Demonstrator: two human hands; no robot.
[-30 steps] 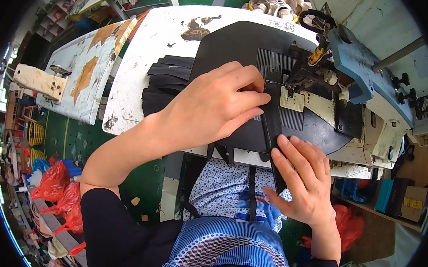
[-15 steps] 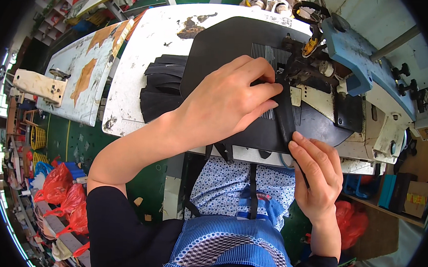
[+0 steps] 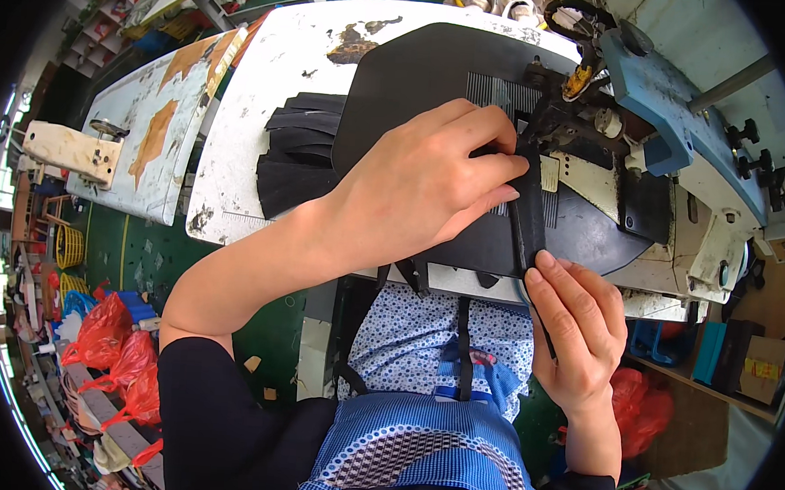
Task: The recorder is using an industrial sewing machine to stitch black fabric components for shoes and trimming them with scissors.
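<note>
A narrow black strip runs from under the head of a sewing machine toward me, over a black work plate. My right hand pinches the strip at the plate's near edge, and its tail hangs below the fingers. My left hand reaches across the plate, fingers curled together against the strip's left side close to the machine's foot. The fingertips partly hide what they grip. Left of the plate, a fanned pile of black strips lies on the white table.
The white table has worn, peeling patches. Farther left stands another worn table with a pale machine arm. Red plastic bags sit at the lower left. At the right, boxes rest on a shelf.
The strip between my hands has straightened and shows more of its flat face. My right hand has shifted slightly left and down; my left hand stays close to the foot.
</note>
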